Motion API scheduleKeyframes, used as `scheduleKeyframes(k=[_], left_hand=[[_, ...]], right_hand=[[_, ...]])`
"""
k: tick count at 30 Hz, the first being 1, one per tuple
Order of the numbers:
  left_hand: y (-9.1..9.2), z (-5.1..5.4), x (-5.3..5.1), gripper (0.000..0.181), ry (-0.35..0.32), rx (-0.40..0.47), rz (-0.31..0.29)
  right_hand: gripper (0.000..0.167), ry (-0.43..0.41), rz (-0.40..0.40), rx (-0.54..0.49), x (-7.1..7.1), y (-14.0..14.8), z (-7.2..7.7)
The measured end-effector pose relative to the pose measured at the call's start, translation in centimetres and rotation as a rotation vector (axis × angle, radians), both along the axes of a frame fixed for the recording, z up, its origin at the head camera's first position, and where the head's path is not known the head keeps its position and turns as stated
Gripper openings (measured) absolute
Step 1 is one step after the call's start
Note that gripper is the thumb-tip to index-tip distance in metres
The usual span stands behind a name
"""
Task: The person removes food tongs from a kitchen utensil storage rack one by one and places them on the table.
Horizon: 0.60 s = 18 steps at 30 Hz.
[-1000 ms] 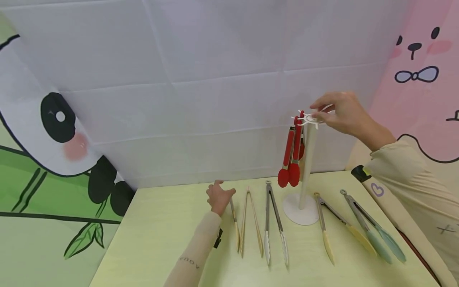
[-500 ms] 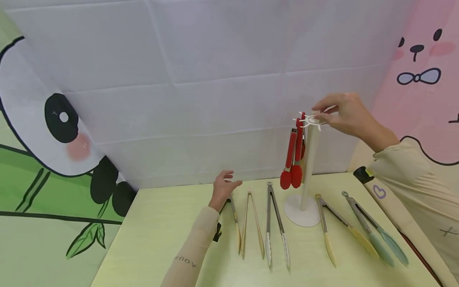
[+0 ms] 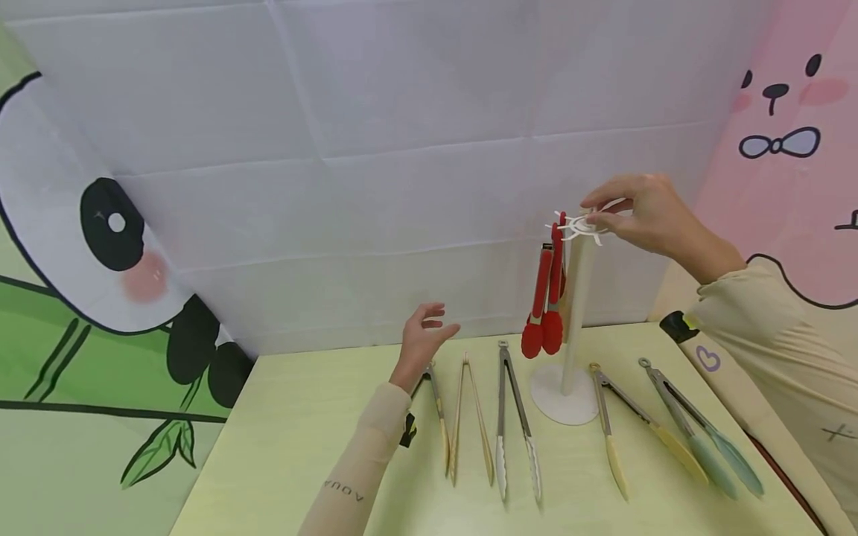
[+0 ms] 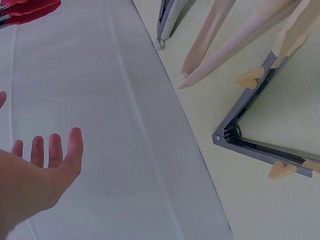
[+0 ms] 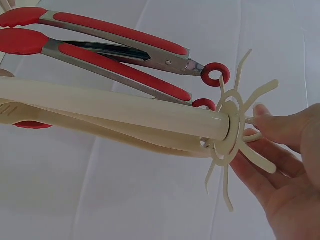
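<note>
Head view: pinching, with the right hand (image 3: 646, 214), the top of the white, pronged stand (image 3: 578, 320), standing upright on the pale-yellow table (image 3: 288, 417); holding the left hand (image 3: 422, 342) relaxed, gripping nothing. Left wrist view: hovering well apart from grey metal, tan-tipped tongs (image 4: 243, 106). Right wrist view: gripping curved white prongs (image 5: 259, 158) beside hanging red-and-silver tongs (image 5: 115, 68); possibly toppling the stand by pulling sideways, or unhooking red-and-silver tongs by jolting.
</note>
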<state>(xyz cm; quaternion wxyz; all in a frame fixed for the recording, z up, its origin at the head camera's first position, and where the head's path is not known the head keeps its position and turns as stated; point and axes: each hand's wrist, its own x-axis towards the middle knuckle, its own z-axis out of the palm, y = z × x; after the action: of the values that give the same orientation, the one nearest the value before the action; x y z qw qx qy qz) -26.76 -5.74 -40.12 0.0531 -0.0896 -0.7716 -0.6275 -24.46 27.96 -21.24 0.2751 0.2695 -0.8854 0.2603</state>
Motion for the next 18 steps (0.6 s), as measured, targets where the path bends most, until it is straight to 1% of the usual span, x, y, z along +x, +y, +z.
scheduleKeyframes(k=[2,3,6,8,14,15,18], left_hand=[[0.2,0.8,0.4,0.049,0.011,-0.004,-0.017],[0.3,1.0,0.6,0.049,0.019,-0.007,-0.023],[0.6,1.3,0.6,0.050,0.036,-0.005,-0.042],[0.8,1.1,0.2,0.051,0.046,0.012,-0.058],[1.4,-0.3,-1.5,0.053,0.106,0.029,-0.089],[1.5,-0.4,-1.7,0.053,0.119,0.033,-0.097],[1.8,-0.2,-2.0,0.054,0.151,0.052,-0.124]], right_hand=[[0.019,-0.002,0.004,-0.003,0.0,0.0,0.0],[0.019,0.000,0.002,0.001,0.0,0.0,0.0],[0.019,-0.005,0.000,0.003,-0.1,0.1,-0.1],[0.019,-0.010,-0.005,0.010,-0.1,0.1,-0.1],[0.020,-0.027,-0.016,0.019,-0.1,0.1,0.1],[0.020,-0.026,-0.018,0.020,-0.1,0.0,0.1],[0.020,-0.033,-0.020,0.014,-0.1,0.0,0.2]])
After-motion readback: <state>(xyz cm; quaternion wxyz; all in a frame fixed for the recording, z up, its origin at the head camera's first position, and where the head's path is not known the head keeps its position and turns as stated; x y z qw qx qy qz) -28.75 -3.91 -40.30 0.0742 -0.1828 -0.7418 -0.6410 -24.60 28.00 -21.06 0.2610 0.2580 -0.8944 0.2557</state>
